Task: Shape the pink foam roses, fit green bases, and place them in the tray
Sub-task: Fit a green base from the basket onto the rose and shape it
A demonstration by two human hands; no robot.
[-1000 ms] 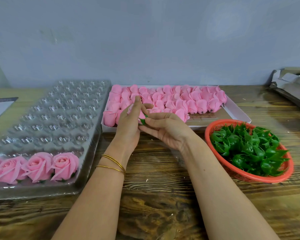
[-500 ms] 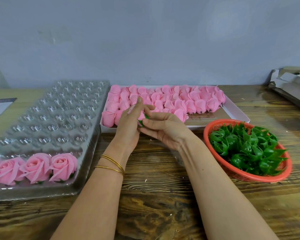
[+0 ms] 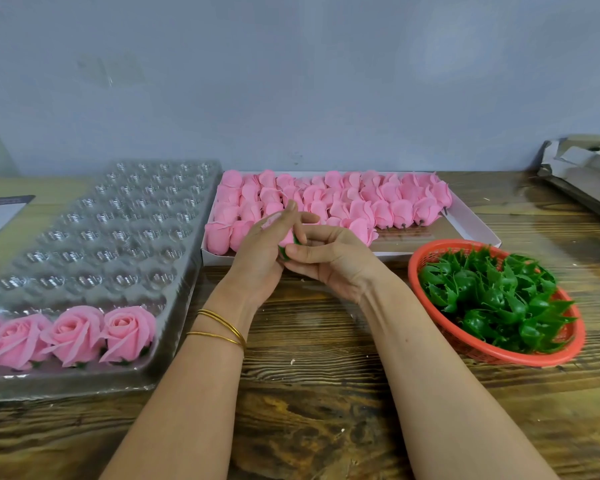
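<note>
Pink foam creases easily, so the main risk is over-squeezing. The rose [image 3: 287,237] is mostly buried between both hands, just in front of the white box [image 3: 471,230] of unshaped buds, and a hard pinch could crease the petals. Second risk: the green base [image 3: 284,253] goes on crooked or slips off (only a sliver of it shows, so seating can't be judged). Its spiky tips could also snag a petal.

Left grip [image 3: 257,258] is wrapped round the rose, back of hand to camera, one finger raised straight. Its wrist, with gold bangles [image 3: 222,327], sits low over the table [image 3: 309,393]. Right grip [image 3: 329,261] pinches the base between thumb and curled fingers. Neither is released.

Clear tray [image 3: 84,233] at left has finished roses [image 3: 129,327] in its near row only. Red basket [image 3: 499,358] of spare bases sits at right.
</note>
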